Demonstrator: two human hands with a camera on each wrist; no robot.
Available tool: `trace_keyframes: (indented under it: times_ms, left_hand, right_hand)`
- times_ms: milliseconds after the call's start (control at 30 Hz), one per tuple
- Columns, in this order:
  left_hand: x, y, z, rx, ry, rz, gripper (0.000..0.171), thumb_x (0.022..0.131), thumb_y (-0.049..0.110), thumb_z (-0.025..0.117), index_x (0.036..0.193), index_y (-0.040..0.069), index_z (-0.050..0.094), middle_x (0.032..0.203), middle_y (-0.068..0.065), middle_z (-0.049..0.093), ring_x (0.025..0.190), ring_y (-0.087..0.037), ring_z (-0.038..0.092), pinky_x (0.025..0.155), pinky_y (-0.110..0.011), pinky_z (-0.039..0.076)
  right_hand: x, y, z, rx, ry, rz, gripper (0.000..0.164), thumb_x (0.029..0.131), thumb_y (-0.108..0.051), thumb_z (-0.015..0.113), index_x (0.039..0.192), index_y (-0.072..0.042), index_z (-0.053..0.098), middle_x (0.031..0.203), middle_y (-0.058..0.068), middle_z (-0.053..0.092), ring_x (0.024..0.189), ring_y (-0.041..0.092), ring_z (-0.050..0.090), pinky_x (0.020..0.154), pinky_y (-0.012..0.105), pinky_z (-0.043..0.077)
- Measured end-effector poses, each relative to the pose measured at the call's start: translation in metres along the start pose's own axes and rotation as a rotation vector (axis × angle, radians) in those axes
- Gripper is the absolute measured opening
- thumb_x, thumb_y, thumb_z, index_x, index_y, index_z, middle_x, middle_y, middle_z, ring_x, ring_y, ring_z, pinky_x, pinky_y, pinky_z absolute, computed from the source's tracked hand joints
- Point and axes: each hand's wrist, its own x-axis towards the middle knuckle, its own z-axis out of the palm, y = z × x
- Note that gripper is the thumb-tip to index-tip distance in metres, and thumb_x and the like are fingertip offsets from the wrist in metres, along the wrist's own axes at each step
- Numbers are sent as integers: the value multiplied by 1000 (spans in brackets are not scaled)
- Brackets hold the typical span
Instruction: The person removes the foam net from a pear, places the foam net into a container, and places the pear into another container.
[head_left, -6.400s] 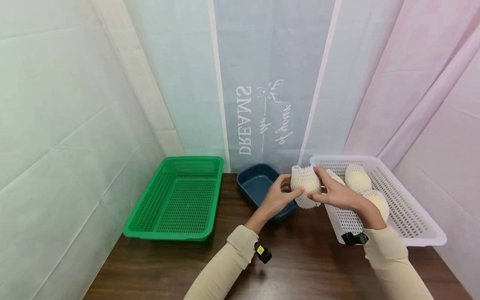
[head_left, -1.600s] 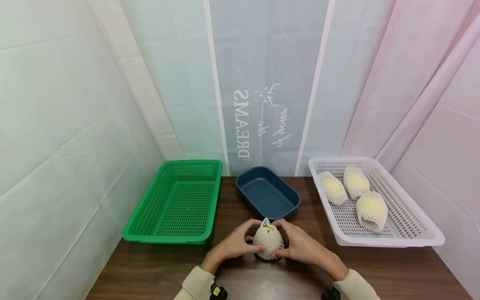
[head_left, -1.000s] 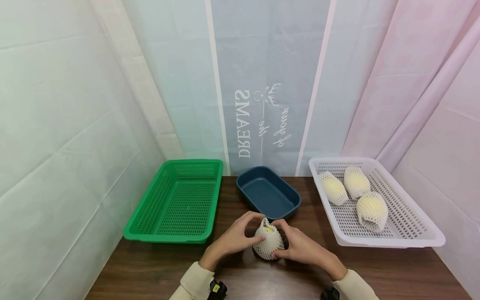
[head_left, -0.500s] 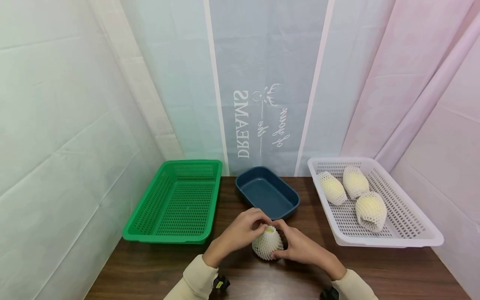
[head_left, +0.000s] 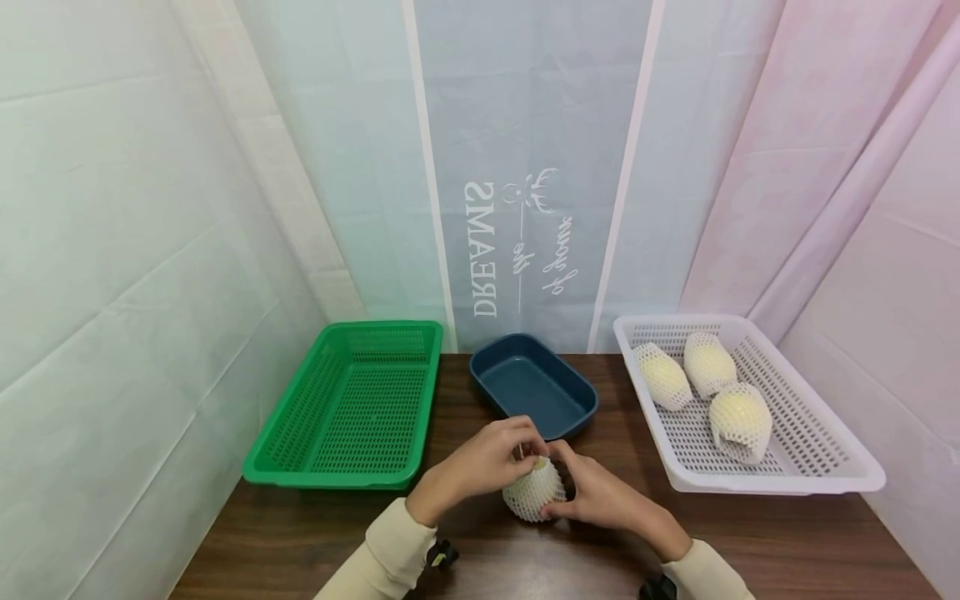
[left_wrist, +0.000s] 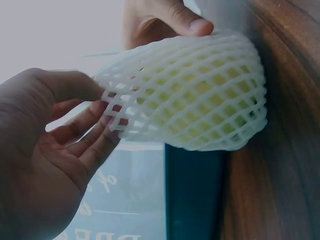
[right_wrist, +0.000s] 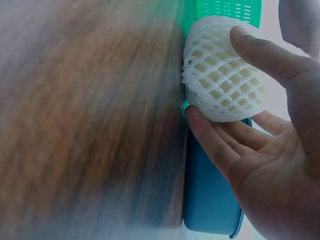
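Note:
A rounded yellow-green fruit [head_left: 531, 498] in a white foam net [left_wrist: 190, 100] stands on the dark wood table, in front of the blue basin [head_left: 517, 385]. My left hand [head_left: 491, 458] pinches the net's open upper edge between thumb and fingers; the left wrist view shows the mesh drawn towards the fingertips. From the other side, my right hand [head_left: 603, 496] holds the wrapped fruit low down. In the right wrist view its thumb [right_wrist: 265, 52] presses one side of the mesh and the fingers curve round the opposite side. The net covers most of the fruit.
On the left stands a green slotted basket [head_left: 258, 467]. A white slotted basket [head_left: 787, 483] at the right holds three more netted fruits [head_left: 740, 417]. Behind everything hangs a pale curtain [head_left: 375, 167] with printed lettering.
The netted fruit came from beside the white basket to the table's middle. Lately my left hand has shifted from its side up to the net's top edge; the right hand keeps its hold.

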Motion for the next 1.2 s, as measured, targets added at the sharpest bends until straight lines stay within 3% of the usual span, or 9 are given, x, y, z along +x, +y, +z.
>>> trace_keyframes:
  times_ms: [267,467,767,1067,1200]
  left_hand:
    - [-1,1,-6,28,-101,-41,12,101,14,72,112,18,75,109,4,68,90,-3,63,79,-12,52]
    - [2,1,-6,77,-163,-106,14,99,22,76,113,21,74,111,9,65,95,0,61,83,-15,53]
    - [6,2,-3,143,-306,-198,33,95,31,81,125,24,72,123,10,63,100,-1,58,85,-22,53]
    - [7,3,0,122,-362,-260,46,91,25,84,135,24,68,132,8,59,94,-3,56,79,-22,51]
    - [7,4,1,112,-378,-273,51,90,22,86,137,24,65,133,7,56,91,-5,55,76,-21,50]
  right_hand:
    - [1,1,0,7,2,3,73,90,-48,85,145,-19,46,139,4,62,113,10,66,86,30,57]
    - [1,1,0,7,1,9,75,90,-48,85,145,-18,45,140,5,63,116,13,66,89,31,58]
    - [2,3,1,32,-30,53,83,89,-47,87,151,-13,44,141,7,62,115,13,66,90,32,58]
    - [2,6,-1,40,-42,57,85,87,-40,90,154,-11,45,148,14,58,122,25,66,89,32,61]
    - [2,7,-1,21,-24,53,84,87,-40,90,153,-10,48,144,13,58,115,19,65,85,30,60]
